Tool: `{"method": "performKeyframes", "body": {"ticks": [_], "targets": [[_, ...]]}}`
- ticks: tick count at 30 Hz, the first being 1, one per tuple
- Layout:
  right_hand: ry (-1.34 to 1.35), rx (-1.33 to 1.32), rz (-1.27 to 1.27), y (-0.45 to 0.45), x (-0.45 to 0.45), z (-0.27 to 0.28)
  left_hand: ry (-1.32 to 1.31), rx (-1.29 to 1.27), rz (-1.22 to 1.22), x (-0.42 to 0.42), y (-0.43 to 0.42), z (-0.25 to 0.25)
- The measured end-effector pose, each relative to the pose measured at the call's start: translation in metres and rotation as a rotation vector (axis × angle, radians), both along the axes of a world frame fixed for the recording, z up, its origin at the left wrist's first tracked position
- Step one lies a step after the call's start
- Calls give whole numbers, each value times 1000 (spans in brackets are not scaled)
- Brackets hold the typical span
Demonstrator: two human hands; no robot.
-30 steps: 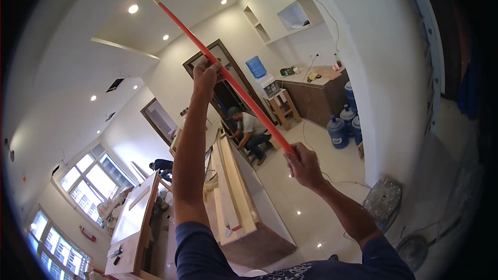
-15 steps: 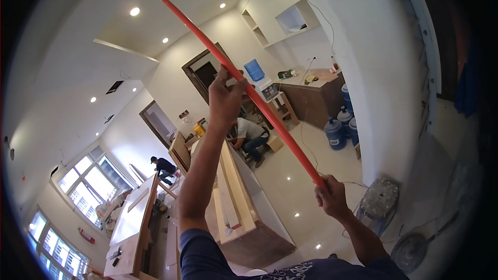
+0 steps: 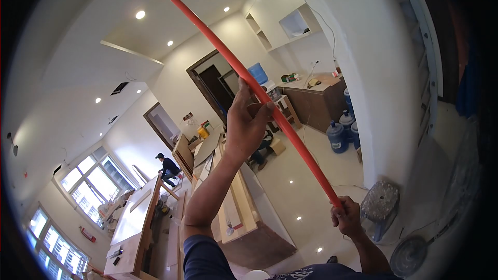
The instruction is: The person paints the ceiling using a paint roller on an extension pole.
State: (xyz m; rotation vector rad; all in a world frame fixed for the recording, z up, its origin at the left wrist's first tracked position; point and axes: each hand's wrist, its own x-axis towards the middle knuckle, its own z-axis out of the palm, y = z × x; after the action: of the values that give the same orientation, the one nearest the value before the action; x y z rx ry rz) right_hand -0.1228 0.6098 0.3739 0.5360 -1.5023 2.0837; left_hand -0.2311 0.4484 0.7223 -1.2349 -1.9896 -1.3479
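Observation:
A long red pole slants across the view from upper left to lower right. Its upper end has a yellow collar with a thin metal wire, partly cut off by the frame edge. My right hand is wrapped round the lower end. Partway up the pole, my left hand supports it between thumb and fingers, in a looser hold; some of those fingers are hidden behind the pole.
Below stands a long wooden workpiece. A white-topped workbench is at left, near a crouching person. Blue water bottles stand by the brown counter. A dusty stool sits at right, beside the white wall.
Both hands have moved down and to the right, and the pole's lower end has come down with them. A second person is now mostly hidden behind my left hand.

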Motion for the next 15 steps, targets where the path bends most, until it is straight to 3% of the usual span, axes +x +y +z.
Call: {"method": "performKeyframes", "body": {"ticks": [8,15], "targets": [[-48,0,14,-10,-31,22,2,15,28,-41,-12,11],[-23,-30,48,-31,-92,85,-35,20,92,-123,-37,59]]}}
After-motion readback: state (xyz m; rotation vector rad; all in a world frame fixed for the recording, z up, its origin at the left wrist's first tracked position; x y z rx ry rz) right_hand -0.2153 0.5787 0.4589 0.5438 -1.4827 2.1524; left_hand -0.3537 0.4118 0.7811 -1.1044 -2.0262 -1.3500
